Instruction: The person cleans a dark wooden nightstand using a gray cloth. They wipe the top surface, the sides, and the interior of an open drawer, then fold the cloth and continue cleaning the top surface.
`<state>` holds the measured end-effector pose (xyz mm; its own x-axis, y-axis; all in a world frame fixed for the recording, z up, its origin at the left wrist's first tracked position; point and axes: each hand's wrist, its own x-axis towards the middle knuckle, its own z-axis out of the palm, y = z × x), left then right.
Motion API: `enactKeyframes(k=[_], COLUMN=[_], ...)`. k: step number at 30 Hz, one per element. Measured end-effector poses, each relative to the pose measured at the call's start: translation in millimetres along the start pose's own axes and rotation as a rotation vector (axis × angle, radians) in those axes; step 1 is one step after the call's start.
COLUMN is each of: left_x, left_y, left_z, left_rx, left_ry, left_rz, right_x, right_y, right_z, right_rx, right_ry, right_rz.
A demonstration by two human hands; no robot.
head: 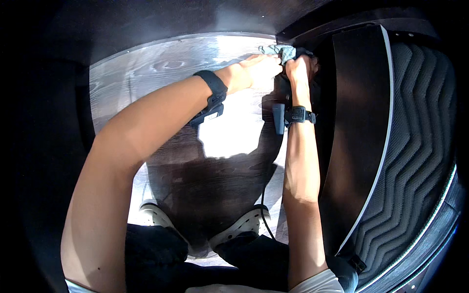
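Observation:
My left hand (258,70) reaches across the wood-grain floor (121,88), its fingertips beside a crumpled pale green cloth (280,50). Overexposure and overlap hide whether those fingers grip anything. Curled at the cloth's right end is my right hand (299,67), closed on it. A dark item (303,52), too shadowed to identify, lies just beyond the right hand. Each wrist wears a black strap; the left strap (213,87) and right strap (301,114) both have a small device attached.
A dark panel (361,121) with a pale edge stands close to my right arm. Beyond it lies a grey zigzag-quilted mattress (414,139). A dark surface (176,18) borders the floor's far edge. A black cable (262,197) runs over my right clog (238,230); the left clog (157,216) is nearby.

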<state>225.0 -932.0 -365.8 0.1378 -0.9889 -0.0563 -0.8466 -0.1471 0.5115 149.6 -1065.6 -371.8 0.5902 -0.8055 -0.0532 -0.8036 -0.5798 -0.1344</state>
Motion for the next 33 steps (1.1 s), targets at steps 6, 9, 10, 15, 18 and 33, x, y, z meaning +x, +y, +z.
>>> enactKeyframes(k=[6,9,10,15,18,33], left_x=[-28.1,-60.1,-60.3,-59.1,-59.9,-95.0], left_y=[-15.3,-54.4,-52.7,-40.0,-35.3,1.4], left_z=[-12.9,-6.2,-6.2,-8.9,-16.5,-36.6], left_rx=[0.202,-0.013,0.009,0.117,0.047,0.415], left_ry=[0.011,0.267,0.257,0.206,0.139,-0.329], left_rz=[0.054,0.254,0.251,0.227,0.113,0.056], right_x=[-27.9,-52.4,-55.8,-64.1,-61.4,-95.7], right_y=[-31.2,-54.5,-54.5,-40.4,-40.0,-32.6], right_z=[5.7,4.3,6.8,13.1,11.7,11.5], right_rx=[-0.027,0.016,0.018,0.056,0.07,0.509], right_ry=[0.036,0.052,0.086,0.118,0.149,0.253], right_rz=[-0.147,-0.238,-0.26,-0.398,-0.426,-0.164])
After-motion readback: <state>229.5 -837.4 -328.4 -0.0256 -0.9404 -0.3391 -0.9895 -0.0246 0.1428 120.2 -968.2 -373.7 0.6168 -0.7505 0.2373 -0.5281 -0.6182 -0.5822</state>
